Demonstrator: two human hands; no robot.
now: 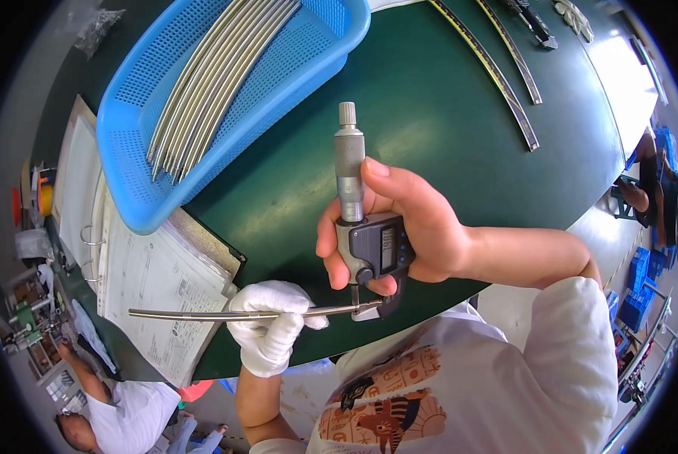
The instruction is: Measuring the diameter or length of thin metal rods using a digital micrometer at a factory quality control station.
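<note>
1. Spanning the lower middle of the head view, a slim metal rod (214,316) lies nearly level, from over the papers (161,291) on the left to the measuring tool (365,246) at the centre. It is silvery, smooth and shiny, with a brownish tint along the shaft and a bright left tip.

2. The measuring tool stands upright in the middle of the frame: a ridged grey knob on top, a grey barrel below it, then a dark body with a small screen and blue buttons. Its curved frame bends round at the bottom, where the right end of the rod sits in the gap. Whether both faces press on the metal, I cannot tell.

3. The left hand (267,325), in a white glove, is closed on the rod left of the tool, thumb and fingers pinching it, with a long piece sticking out to the left.

4. The right hand (422,231), bare, is wrapped round the measuring tool, its thumb raised along the barrel and its other fingers curled around the body.

5. At the upper left, a blue basket (110,163) holds a row of similar rods (218,83). The green table (460,174) fills the middle background.
</note>
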